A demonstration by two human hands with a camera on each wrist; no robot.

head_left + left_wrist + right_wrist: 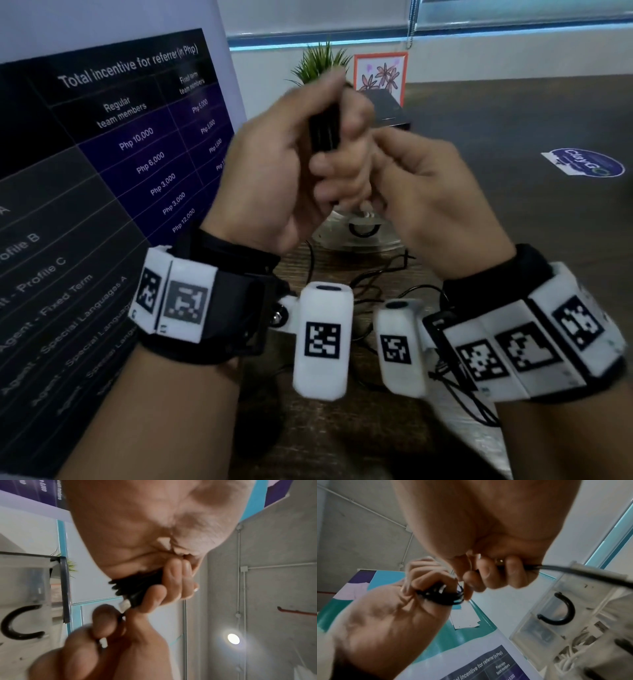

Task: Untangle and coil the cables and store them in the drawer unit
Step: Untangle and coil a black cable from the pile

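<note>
Both hands are raised over the table in front of me. My left hand point(294, 144) grips a coil of black cable point(323, 126) upright in its fist. That coil point(137, 588) shows a silver plug point(125, 605) at one end. My right hand point(394, 164) sits close against it with curled fingers pinching the cable's loose end. A black strand point(573, 572) runs out of the right fist point(488, 574) toward the clear drawer unit point(565, 615). The drawer unit point(363, 233), with its black handle, stands on the table just behind the hands, mostly hidden.
More black cables point(370, 284) lie tangled on the wooden table point(513, 120) below my wrists. A large printed banner point(120, 154) stands at the left. A small plant point(322, 61), a framed flower picture point(380, 75) and a dark box point(390, 109) stand at the back.
</note>
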